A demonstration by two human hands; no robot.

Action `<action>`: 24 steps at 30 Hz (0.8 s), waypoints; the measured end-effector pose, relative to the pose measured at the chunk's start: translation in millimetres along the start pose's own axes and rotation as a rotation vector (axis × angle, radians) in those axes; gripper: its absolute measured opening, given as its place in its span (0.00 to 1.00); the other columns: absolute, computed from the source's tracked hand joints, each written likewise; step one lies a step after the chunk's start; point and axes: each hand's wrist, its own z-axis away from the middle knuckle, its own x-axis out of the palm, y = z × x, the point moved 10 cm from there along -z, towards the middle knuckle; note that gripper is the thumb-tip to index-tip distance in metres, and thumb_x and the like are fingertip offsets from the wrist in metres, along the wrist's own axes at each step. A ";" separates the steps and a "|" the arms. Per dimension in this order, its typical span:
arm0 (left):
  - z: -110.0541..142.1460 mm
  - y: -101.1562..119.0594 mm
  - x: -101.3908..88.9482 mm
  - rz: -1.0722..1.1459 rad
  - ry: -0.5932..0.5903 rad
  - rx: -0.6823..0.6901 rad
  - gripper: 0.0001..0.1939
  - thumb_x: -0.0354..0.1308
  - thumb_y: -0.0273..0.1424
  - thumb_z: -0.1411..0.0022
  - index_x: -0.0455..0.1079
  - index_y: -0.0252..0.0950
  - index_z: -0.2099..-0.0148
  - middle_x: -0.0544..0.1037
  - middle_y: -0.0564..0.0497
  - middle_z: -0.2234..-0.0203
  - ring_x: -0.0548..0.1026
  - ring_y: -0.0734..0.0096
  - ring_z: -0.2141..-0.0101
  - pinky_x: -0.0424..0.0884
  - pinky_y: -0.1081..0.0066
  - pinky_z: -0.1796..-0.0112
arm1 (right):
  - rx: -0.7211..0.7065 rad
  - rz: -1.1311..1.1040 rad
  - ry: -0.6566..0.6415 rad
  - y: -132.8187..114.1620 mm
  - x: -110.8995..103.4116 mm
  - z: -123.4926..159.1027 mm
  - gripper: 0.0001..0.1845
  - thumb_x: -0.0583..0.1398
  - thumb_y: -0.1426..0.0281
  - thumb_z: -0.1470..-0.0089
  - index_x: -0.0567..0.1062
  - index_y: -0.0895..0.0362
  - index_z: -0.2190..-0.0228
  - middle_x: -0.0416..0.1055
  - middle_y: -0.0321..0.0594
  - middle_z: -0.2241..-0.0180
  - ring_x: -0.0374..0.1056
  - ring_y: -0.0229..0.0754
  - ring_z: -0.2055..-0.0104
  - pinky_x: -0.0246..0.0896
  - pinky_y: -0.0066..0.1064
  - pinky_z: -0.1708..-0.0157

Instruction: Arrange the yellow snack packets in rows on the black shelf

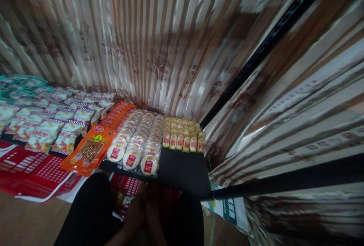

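My left hand (137, 209) and my right hand (151, 201) are close together between my knees, low in the shadow under the front edge of a black shelf (184, 170). Their fingers are too dark to make out, so I cannot tell whether they hold anything. Beside my left hand, a few shiny gold-wrapped pieces (126, 199) lie in a red plastic basket (129, 184). On the shelf above stand rows of small yellow packs (183, 136), clear-wrapped round white crackers (132, 157) with red labels, and orange snack bags (92, 149).
Farther left on the shelf are white snack bags (45, 134) and green packs (25, 83). More red basket (36, 166) shows below them. A black upright post (256, 56) rises at the right, against striped plastic sheeting (159, 41). A printed bag (234, 212) lies low right.
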 end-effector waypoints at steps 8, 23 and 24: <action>18.1 15.5 -8.6 0.047 0.046 0.120 0.23 0.39 0.26 0.40 0.59 0.27 0.44 0.67 0.41 0.47 0.64 0.68 0.47 0.56 0.71 0.47 | -0.032 0.017 0.054 -8.6 -10.8 11.4 0.07 0.60 0.69 0.61 0.78 0.56 0.76 0.75 0.47 0.61 0.66 0.53 0.52 0.56 0.40 0.49; 43.5 15.6 -21.2 -0.037 0.103 0.156 0.19 0.42 0.22 0.44 0.66 0.32 0.52 0.71 0.44 0.54 0.67 0.71 0.53 0.60 0.74 0.51 | 0.019 -0.161 -0.032 1.4 -8.4 22.0 0.08 0.60 0.67 0.65 0.74 0.55 0.77 0.76 0.39 0.70 0.71 0.46 0.62 0.63 0.34 0.58; 43.5 15.9 -21.7 -0.036 0.107 0.162 0.19 0.42 0.22 0.44 0.66 0.32 0.52 0.71 0.44 0.54 0.68 0.70 0.53 0.60 0.73 0.52 | 0.016 -0.153 -0.043 0.1 -8.8 21.9 0.08 0.60 0.66 0.65 0.74 0.56 0.77 0.76 0.40 0.69 0.71 0.46 0.62 0.63 0.33 0.58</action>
